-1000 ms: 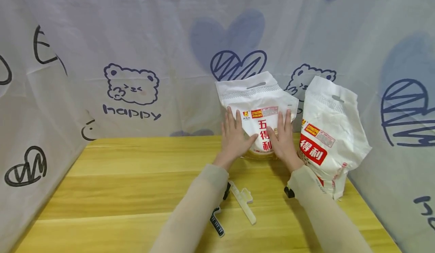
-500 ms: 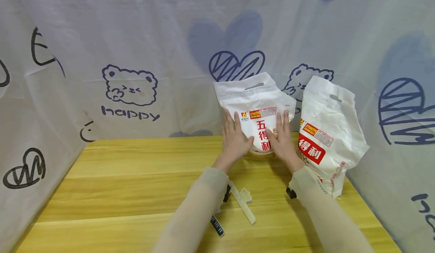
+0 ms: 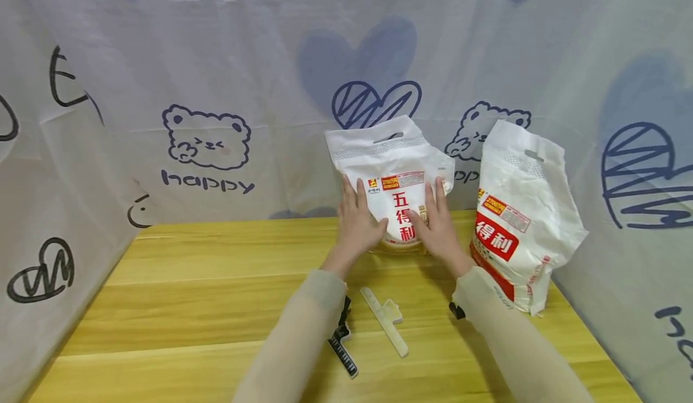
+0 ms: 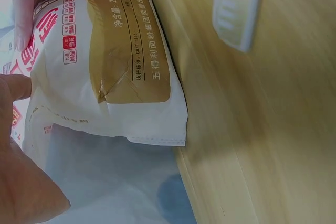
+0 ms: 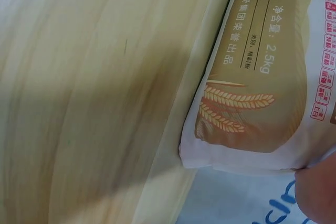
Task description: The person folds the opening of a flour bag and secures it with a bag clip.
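The flour bag (image 3: 397,180) stands upright at the far edge of the surface (image 3: 216,295), against the curtain (image 3: 216,90). The left hand (image 3: 357,225) and right hand (image 3: 435,228) press its front, fingers straight and spread. A 2nd bag (image 3: 522,222) stands just right. A clip (image 3: 385,320) lies nearer.

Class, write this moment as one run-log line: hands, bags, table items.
left hand: flat on held bag | right hand: flat on same bag | second bag: upright, right | clip: on table
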Demonstrator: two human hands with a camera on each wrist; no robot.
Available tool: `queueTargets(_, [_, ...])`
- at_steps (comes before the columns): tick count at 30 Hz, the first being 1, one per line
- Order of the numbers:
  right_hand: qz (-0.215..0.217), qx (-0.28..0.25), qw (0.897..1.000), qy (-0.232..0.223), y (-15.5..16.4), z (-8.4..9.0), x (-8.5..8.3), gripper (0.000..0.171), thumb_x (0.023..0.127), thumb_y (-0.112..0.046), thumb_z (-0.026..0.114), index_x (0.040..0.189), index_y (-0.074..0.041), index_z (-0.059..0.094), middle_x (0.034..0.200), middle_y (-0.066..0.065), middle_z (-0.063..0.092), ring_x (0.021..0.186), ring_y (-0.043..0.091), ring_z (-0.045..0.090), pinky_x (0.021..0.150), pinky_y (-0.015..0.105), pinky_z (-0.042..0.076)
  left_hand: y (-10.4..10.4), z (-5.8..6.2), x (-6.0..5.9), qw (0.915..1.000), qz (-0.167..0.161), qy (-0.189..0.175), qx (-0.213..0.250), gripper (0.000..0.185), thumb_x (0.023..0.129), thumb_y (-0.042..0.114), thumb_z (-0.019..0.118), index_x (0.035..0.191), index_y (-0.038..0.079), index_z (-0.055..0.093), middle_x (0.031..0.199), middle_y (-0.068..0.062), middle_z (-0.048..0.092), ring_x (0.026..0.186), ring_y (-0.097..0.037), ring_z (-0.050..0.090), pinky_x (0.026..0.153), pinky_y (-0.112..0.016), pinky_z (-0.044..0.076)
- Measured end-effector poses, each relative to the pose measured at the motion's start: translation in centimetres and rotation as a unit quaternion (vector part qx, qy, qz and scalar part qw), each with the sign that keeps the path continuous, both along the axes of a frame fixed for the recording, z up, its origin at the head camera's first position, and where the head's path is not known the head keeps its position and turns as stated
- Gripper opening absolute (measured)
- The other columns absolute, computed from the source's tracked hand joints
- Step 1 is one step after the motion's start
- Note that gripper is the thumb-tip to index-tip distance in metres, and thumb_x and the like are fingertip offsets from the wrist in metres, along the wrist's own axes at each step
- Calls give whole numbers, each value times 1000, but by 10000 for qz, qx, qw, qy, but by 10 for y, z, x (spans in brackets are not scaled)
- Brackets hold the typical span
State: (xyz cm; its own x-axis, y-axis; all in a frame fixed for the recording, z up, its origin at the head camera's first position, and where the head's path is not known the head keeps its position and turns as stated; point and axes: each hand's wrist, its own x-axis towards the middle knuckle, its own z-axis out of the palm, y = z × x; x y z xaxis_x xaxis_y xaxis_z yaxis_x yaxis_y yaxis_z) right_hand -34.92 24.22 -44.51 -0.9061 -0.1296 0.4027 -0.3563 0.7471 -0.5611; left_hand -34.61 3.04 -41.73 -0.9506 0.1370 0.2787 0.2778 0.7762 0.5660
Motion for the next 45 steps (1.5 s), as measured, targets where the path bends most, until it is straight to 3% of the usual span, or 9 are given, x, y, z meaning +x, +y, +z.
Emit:
queueTargets(12, [385,114,9992,62,-39,-2,-3,84,108,-38,50,165,-4,0,172,2,-21,159,37,-3,126,61,12,-44,-2,8,9998,214,10,-19,112,94,42,73,166,9,-7,166,-14,-34,159,-35,-12,127,-53,1])
queueTargets(28, [912,166,9957,81,-99,8,-1,84,107,-36,53,166,-7,1,173,3,-19,159,41,3,124,64,17,-111,-1,21,9991,410,23,-42,114,95,43,72,164,5,-10,165,-14,-36,158,-36,-17,126,-53,-4])
queueTargets(34, [1131,308,9931,65,-122,6,-2,85,107,-36,53,167,-9,-1,173,3,-19,159,40,4,125,61,17,-139,-2,28,9989,454,-65,97,114,95,41,71,164,6,-12,164,-13,-39,156,-32,-24,126,-52,-7])
queueTargets(45, [1544,294,9875,59,-171,10,-3,84,108,-37,52,166,-8,-1,173,4,-19,159,39,4,126,57,15,-190,-1,41,9976,674,63,131,115,94,41,72,163,3,-11,164,-15,-38,155,-33,-25,125,-52,-10])
